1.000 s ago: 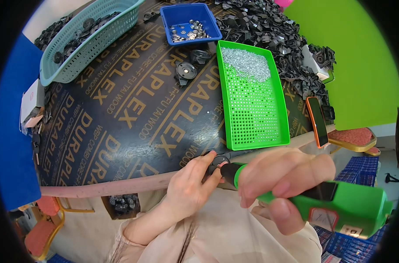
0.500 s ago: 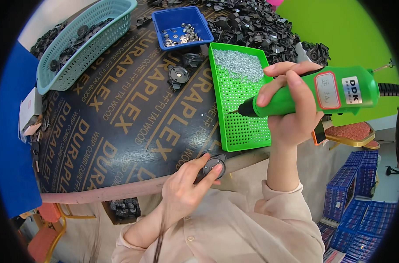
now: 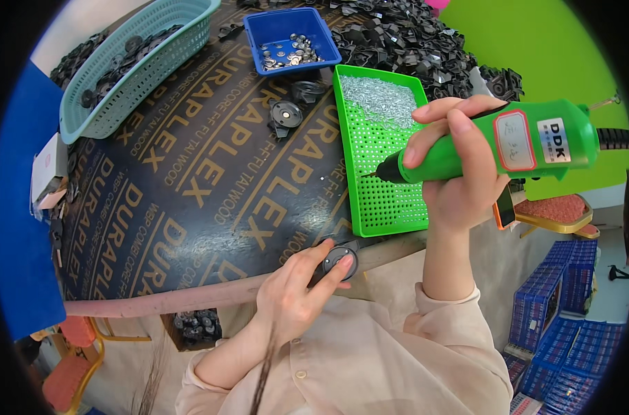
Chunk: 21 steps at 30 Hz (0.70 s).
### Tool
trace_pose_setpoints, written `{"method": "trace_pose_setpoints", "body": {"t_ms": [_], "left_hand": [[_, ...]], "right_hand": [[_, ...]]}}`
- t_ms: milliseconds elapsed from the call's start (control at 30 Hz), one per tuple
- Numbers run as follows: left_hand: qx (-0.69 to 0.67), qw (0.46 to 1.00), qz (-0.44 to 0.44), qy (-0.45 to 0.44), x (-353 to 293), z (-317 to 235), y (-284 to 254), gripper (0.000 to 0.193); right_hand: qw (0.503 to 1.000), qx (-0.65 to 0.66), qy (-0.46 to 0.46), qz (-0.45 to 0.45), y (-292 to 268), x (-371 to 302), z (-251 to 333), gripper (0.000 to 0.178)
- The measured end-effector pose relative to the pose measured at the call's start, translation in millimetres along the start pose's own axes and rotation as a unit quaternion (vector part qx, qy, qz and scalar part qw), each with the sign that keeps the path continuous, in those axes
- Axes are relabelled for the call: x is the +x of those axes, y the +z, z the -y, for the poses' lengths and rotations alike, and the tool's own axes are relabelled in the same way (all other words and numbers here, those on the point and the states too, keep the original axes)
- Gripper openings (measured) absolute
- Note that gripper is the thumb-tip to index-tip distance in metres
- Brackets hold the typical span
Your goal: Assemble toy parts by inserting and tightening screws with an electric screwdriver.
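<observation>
Near the table's front edge, my left hand (image 3: 294,290) is closed on a round black plastic part (image 3: 341,261), its thumb and fingers gripping the rim and face. My right hand (image 3: 459,155) wraps around a green electric screwdriver (image 3: 504,142), held level with its black nose and thin bit pointing left. The bit hangs over a green perforated tray (image 3: 357,220). In that tray lies a heap of small silver screws (image 3: 377,100) at the far end. Farther back on the table sit two more black round parts, one with a metal centre (image 3: 285,116) and a darker one (image 3: 306,90) beside it.
A blue bin (image 3: 257,43) holds small metal discs. A light-teal basket (image 3: 71,123) at far left contains black parts. Behind the tray rises a large pile of black parts (image 3: 397,41). Blue stacked crates (image 3: 570,346) stand at lower right, beyond the table (image 3: 211,214).
The view has shifted slightly. Both hands keep their grips, and the screwdriver and black part stay almost where they were.
</observation>
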<state>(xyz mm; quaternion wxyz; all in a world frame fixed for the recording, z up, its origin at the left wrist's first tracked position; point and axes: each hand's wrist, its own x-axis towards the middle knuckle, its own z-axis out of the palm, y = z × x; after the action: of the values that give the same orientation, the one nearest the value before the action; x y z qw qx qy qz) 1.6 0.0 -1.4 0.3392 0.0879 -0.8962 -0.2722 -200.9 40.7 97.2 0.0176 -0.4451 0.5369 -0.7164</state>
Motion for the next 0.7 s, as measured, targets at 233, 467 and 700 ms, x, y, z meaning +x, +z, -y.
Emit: {"method": "trace_pose_setpoints", "body": {"t_ms": [233, 467, 700], "left_hand": [[0.027, 1.0, 0.009, 0.01, 3, -2, 0, 0.054], [0.032, 0.999, 0.012, 0.032, 1, 4, 1, 0.048], [0.048, 0.998, 0.017, 0.047, 0, 2, 0, 0.045]], "right_hand": [[0.99, 0.123, -0.054, 0.037, -23, -16, 54, 0.018], [0.978, 0.127, 0.025, 0.162, -22, -70, 85, 0.021], [0.974, 0.127, 0.022, 0.187, -16, -71, 70, 0.019]]}}
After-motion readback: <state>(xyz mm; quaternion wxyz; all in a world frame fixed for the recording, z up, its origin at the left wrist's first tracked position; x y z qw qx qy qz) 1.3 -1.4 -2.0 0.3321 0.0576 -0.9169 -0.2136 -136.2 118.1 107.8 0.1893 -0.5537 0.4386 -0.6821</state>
